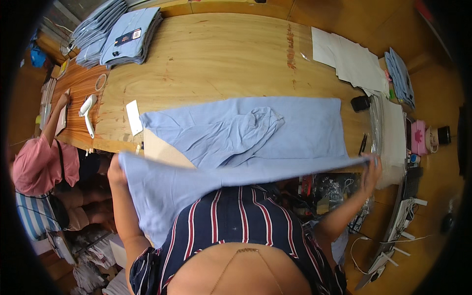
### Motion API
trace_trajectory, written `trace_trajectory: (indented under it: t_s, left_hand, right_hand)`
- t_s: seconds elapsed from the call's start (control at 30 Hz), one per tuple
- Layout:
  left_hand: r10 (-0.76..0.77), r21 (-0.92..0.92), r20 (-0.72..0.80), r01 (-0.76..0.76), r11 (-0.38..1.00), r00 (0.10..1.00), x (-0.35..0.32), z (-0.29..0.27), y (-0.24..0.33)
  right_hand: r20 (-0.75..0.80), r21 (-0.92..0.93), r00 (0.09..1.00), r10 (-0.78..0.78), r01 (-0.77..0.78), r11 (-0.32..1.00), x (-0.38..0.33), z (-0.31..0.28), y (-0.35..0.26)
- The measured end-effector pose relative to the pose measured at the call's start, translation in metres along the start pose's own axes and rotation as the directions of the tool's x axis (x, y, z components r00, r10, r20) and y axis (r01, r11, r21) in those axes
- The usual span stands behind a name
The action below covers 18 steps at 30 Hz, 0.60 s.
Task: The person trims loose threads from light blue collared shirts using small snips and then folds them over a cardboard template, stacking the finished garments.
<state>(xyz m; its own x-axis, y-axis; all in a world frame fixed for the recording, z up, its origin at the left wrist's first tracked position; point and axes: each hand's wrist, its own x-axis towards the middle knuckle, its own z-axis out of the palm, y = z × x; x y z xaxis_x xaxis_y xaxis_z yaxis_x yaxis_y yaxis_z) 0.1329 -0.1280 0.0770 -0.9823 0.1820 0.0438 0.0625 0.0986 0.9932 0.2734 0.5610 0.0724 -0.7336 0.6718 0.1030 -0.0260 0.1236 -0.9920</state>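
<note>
A light blue shirt lies spread on the wooden table in front of me, a crumpled sleeve folded across its middle. Its near edge is lifted and stretched in a long band toward my body. My left hand is closed on the left end of that band, beside the table's front edge. At the other end, my right hand pinches the cloth's corner, slightly blurred. Between the raised band and the lying cloth shows a smooth beige sheet or board. A white card lies just left of the shirt.
Folded blue shirts are stacked at the far left. A white handled tool and a tape ring lie on the left. White sheets, a black round object and a pink box are right. A person works at left.
</note>
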Motion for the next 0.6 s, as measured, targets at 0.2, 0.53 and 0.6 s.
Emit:
trace_trajectory:
  t_s: [0.2, 0.53, 0.6]
  left_hand:
    - [-0.416, -0.396, 0.219, 0.47, 0.789, 0.883, 0.151, 0.021, -0.049]
    - [0.423, 0.642, 0.314, -0.518, 0.564, 0.85, 0.115, 0.18, -0.014]
    - [0.229, 0.7, 0.588, -0.63, 0.336, 0.776, 0.097, 0.217, -0.017]
  right_hand:
    - [-0.07, -0.443, 0.998, -0.004, -0.027, 0.896, 0.116, 0.072, 0.09]
    - [0.139, -0.959, 0.942, -0.305, 0.205, 0.196, 0.052, 0.164, 0.059]
    - [0.178, -0.971, 0.972, -0.156, 0.199, 0.131, 0.042, 0.174, 0.063]
